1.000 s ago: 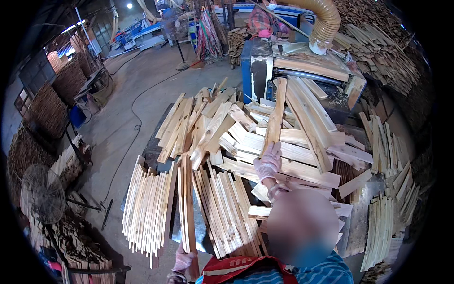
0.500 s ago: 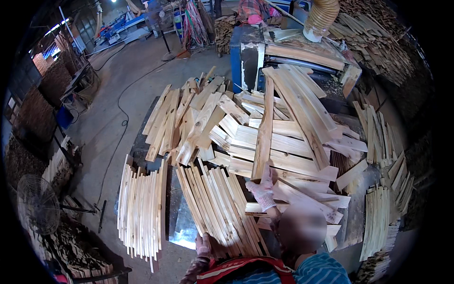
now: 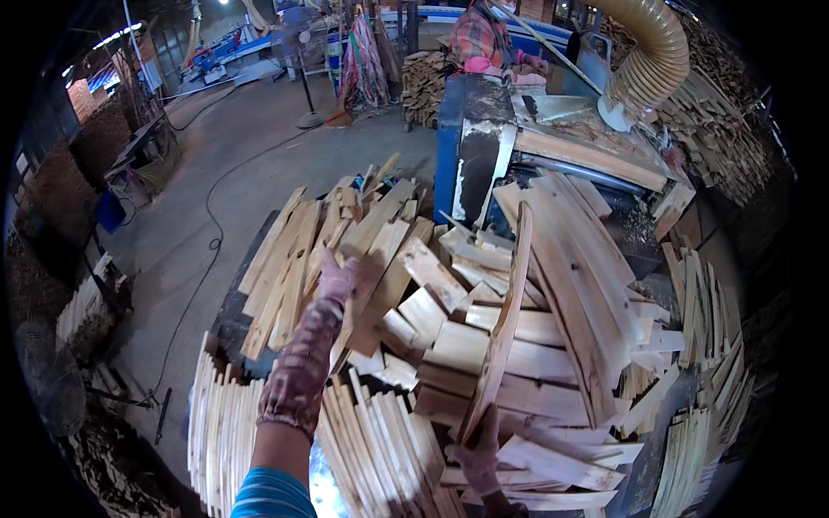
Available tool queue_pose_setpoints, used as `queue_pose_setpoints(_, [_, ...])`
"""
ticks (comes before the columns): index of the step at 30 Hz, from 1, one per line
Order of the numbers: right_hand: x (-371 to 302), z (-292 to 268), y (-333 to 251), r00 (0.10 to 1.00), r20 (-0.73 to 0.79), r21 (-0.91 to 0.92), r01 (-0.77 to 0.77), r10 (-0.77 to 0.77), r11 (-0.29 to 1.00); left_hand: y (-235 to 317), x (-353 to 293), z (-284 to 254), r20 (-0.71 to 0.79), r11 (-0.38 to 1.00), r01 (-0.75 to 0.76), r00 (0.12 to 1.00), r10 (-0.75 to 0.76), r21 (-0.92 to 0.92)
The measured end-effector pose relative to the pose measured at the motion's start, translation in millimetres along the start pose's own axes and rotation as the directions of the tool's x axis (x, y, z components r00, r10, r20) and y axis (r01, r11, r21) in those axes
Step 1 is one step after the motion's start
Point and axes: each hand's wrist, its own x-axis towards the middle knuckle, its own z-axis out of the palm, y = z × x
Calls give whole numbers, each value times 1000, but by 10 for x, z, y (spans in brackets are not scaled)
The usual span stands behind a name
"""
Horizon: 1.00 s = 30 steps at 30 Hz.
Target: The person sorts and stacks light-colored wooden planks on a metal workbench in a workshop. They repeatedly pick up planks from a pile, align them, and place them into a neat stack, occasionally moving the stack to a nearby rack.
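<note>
My right hand (image 3: 477, 462), in a pale glove, grips the near end of a long, narrow wooden board (image 3: 501, 337). The board is tilted, its edge partly toward me, and slants away over several shorter planks (image 3: 540, 363). My left arm reaches forward, with a sleeve cover over the forearm. At its end my gloved left hand (image 3: 336, 281) is over the left pile of boards (image 3: 289, 250), fingers stretched out; whether it touches a board, I cannot tell. Wide boards (image 3: 579, 268) lean from the machine toward me, right of the held board.
Two bundles of thin strips, the left one (image 3: 220, 432) and the middle one (image 3: 380, 440), lie close to me. Beyond the planks stands a blue machine (image 3: 466, 147) with a yellowish duct hose (image 3: 652, 52). Behind it is another person (image 3: 484, 43) in plaid. A cable (image 3: 211, 203) crosses the floor.
My left hand has gone from the near strips forward to the left pile of boards. The held board has tilted toward its edge. The view has shifted, so the machine sits lower.
</note>
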Motion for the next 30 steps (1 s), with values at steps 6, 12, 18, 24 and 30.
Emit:
queue_pose_setpoints(6, [-28, -19, 27, 993, -46, -298, 91, -109, 950, -216, 797, 788, 29, 958, 239, 971, -238, -158])
queue_pose_setpoints(12, [-33, -77, -62, 981, -62, -213, 169, -185, 962, -43, -160, -255, 232, 665, 359, 933, -274, -655])
queue_pose_setpoints(18, [293, 395, -419, 963, 39, 14, 265, -265, 964, -566, -1978, -1420, 451, -88, 464, 770, -452, -881])
queue_pose_setpoints(24, [1223, 1261, -1248, 926, 291, -162, 296, -241, 941, -895, -3231, -1238, 821, -686, 654, 553, 145, -320])
queue_pose_setpoints(30, [488, 721, -1318, 862, 445, -227, 370, -242, 901, -777, -3033, -1080, 898, -762, 576, 440, -15, -295])
